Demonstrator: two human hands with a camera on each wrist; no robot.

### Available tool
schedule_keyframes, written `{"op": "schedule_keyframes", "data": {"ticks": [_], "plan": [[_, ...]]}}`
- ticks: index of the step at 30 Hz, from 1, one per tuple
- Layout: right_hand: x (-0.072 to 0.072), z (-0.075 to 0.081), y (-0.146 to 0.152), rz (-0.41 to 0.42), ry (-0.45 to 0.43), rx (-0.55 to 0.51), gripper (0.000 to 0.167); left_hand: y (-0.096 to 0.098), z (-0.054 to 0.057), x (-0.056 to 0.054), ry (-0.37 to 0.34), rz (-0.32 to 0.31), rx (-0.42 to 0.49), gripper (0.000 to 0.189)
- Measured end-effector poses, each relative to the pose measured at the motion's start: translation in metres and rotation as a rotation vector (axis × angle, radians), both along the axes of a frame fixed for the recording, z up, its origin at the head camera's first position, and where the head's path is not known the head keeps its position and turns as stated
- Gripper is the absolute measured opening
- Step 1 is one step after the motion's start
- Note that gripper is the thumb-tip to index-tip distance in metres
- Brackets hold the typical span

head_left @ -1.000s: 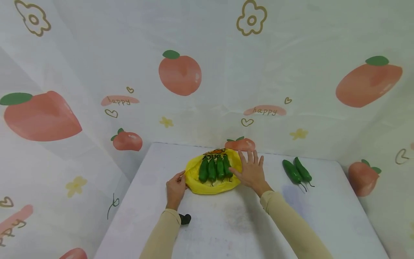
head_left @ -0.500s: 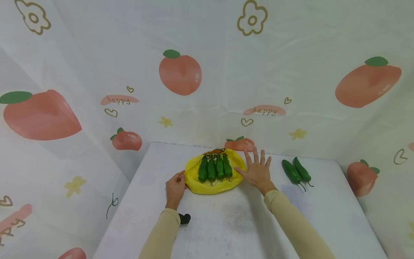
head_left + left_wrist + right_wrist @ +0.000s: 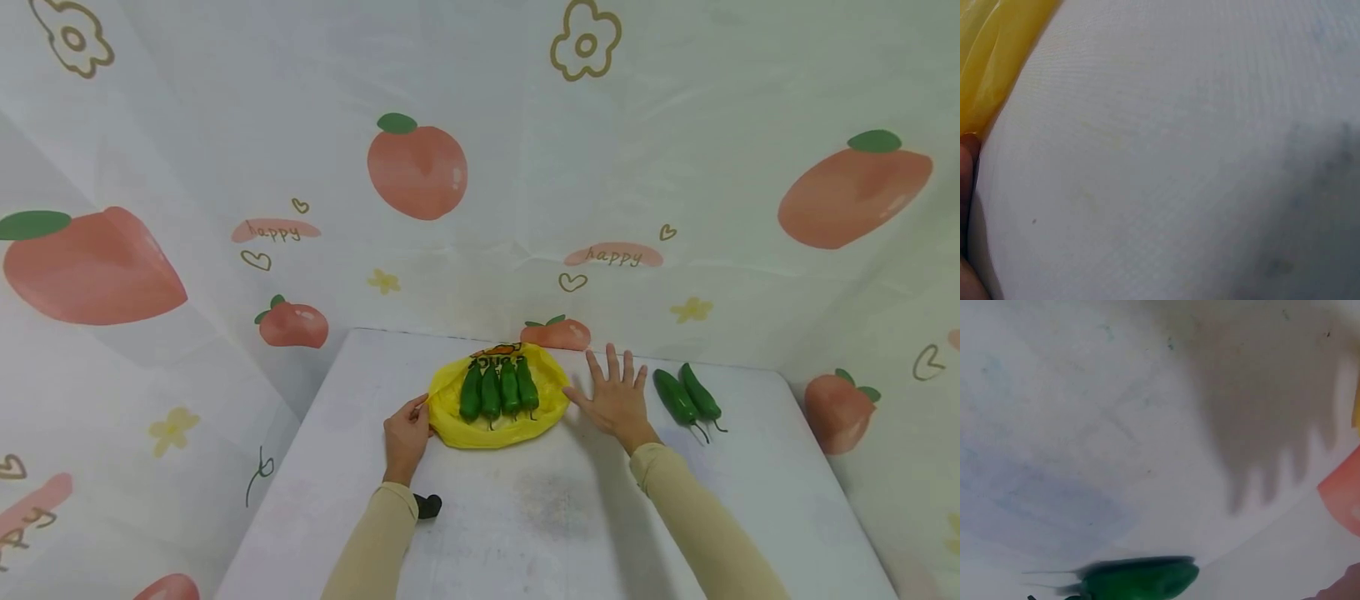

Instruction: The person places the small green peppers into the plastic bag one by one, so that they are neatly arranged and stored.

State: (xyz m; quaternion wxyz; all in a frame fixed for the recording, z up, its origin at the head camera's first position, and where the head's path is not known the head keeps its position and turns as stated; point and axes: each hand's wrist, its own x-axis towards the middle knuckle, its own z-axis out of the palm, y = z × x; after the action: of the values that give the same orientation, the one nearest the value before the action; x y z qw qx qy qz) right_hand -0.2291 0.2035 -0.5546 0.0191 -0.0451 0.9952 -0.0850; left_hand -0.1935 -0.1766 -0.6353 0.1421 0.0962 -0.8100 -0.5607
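Observation:
A yellow plastic bag with dark and orange print lies on the table, spread in a rounded shape. Several green peppers lie side by side within its outline, stems toward the person. My left hand pinches the bag's left edge; its fingers and a yellow corner show in the left wrist view. Fingers spread, my right hand is held between the bag and two other green peppers, its thumb near the bag's right edge. A green pepper appears at the bottom of the right wrist view.
The white table ends at a backdrop printed with fruit, flowers and lettering, which also runs along both sides. A small black object shows beside the left sleeve.
My right hand has moved right, away from the peppers on the bag and toward the two loose ones. The left hand stays at the bag's edge.

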Motion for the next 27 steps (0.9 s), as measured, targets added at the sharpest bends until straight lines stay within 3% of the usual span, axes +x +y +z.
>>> {"op": "schedule_keyframes", "data": {"ticks": [12,27], "plan": [[0.002,-0.005,0.024,-0.028,0.006,-0.015,0.099,0.003,0.006,0.003,-0.008,0.009,-0.002,0.026],[0.018,-0.011,0.067,-0.096,0.040,-0.062,0.097,0.002,0.002,0.002,0.017,0.004,0.007,0.026]]}}
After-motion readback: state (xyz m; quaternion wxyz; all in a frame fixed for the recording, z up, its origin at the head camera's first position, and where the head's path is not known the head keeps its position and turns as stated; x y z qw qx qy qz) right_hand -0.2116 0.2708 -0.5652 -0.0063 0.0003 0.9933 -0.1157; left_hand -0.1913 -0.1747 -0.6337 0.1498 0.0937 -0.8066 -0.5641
